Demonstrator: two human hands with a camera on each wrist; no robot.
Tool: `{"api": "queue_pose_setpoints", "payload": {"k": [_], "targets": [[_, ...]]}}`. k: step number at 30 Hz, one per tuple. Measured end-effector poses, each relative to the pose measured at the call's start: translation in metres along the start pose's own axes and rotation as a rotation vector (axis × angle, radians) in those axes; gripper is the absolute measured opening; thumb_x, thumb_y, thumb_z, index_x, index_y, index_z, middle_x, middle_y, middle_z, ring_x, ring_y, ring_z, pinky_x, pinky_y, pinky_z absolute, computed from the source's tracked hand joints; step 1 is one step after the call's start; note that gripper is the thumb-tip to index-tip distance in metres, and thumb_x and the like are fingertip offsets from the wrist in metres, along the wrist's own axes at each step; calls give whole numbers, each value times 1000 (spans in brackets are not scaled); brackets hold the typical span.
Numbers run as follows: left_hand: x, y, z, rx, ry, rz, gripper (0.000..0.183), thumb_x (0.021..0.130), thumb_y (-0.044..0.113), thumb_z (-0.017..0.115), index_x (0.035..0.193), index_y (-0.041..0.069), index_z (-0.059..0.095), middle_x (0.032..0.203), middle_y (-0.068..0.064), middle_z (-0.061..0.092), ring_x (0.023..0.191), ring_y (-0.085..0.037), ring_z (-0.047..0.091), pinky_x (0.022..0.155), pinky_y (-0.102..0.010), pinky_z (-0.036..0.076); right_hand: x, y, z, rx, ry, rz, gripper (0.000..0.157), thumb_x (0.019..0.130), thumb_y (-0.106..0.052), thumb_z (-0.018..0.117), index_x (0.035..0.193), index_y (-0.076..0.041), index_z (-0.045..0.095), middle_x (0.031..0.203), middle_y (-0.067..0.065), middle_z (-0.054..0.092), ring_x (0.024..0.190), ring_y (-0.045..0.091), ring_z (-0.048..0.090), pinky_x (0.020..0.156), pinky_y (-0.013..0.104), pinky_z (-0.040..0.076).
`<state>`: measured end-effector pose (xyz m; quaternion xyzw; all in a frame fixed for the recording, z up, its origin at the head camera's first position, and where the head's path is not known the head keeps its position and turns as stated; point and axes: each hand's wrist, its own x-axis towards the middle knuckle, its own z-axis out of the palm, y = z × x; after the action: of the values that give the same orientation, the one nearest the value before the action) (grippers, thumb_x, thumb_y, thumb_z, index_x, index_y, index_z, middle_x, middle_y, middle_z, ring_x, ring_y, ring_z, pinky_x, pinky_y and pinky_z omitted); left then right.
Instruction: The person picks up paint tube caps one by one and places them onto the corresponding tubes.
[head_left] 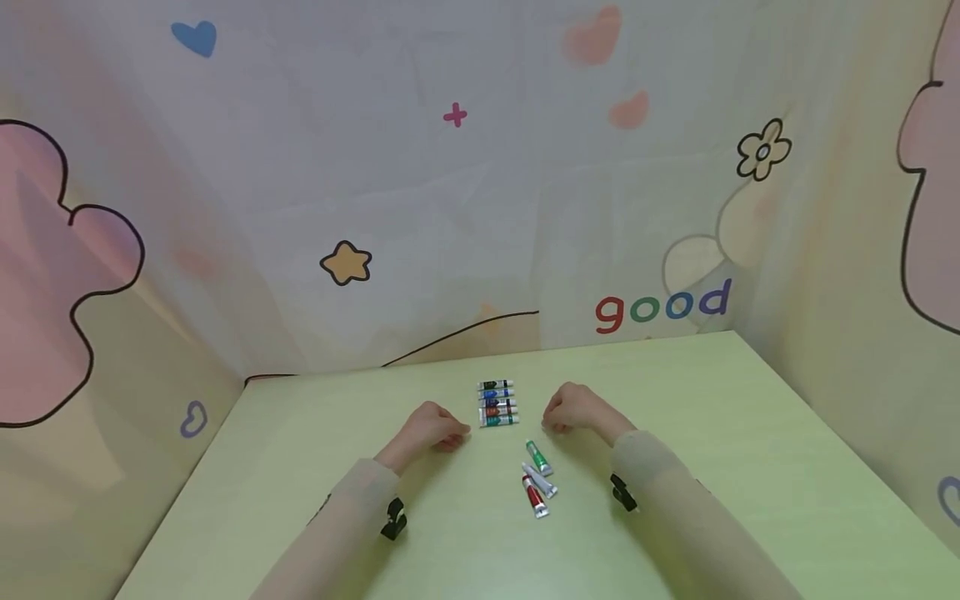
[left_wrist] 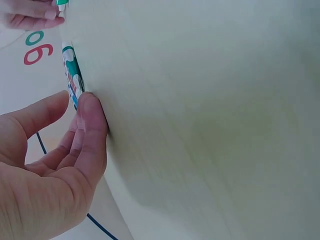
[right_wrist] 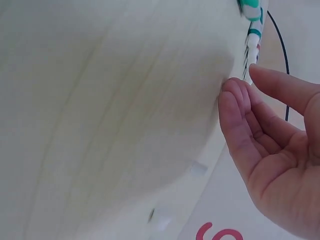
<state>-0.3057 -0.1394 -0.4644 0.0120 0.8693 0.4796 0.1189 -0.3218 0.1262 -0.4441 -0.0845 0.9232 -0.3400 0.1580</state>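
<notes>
Several small paint tubes lie side by side in a column at the table's middle, the nearest a teal-green paint tube (head_left: 498, 422). To their left my left hand (head_left: 435, 427) rests on the table, its fingers loosely bent and the thumb apart, holding nothing. On the other side my right hand (head_left: 573, 408) also rests by the column, fingers bent, with a gap between thumb and fingertips. Closer to me are three loose tubes: a green paint tube (head_left: 538, 457), a pale silvery tube (head_left: 540, 481) and a red paint tube (head_left: 534, 496), the last two lying against each other.
The pale yellow-green table (head_left: 300, 483) meets a printed cloth backdrop (head_left: 420, 192) at its far edge. Cloth panels also stand at the left and right. Dark clips (head_left: 394, 518) hang at the cuffs of both sleeves (head_left: 675, 483).
</notes>
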Motion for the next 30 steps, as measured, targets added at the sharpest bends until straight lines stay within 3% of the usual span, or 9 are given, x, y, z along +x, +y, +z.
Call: {"api": "queue_pose_setpoints", "payload": {"k": [6,13,23,30], "targets": [[-5,4,-2,41,-27,10,18,82,16,71,86,-1,67,76,-8,66,65,-17,61,61,-29,52,-11,11,-18,-1,9,-2,13,86,-13,67,92,-2,67,78,6,63,71,19,58,68,31,51],[-15,6,2,96,-99,53,17,83,17,70,89,1,66,77,-7,65,64,-16,58,59,-29,51,-21,25,-31,31,90,-38,17,88,-8,61,99,4,66,81,11,63,70,21,57,66,30,51],[-19,25,36,151,-232,113,14,81,20,73,90,10,67,81,-2,62,62,-16,56,59,-28,49,-26,54,-53,21,201,-117,21,89,-8,58,101,8,65,82,13,64,65,17,55,62,28,48],[-19,46,61,197,-253,170,10,82,20,72,88,12,69,79,1,62,61,-13,52,55,-25,45,-28,64,-58,-5,164,-81,20,88,-10,59,103,3,65,94,10,64,80,21,56,73,35,49]]}}
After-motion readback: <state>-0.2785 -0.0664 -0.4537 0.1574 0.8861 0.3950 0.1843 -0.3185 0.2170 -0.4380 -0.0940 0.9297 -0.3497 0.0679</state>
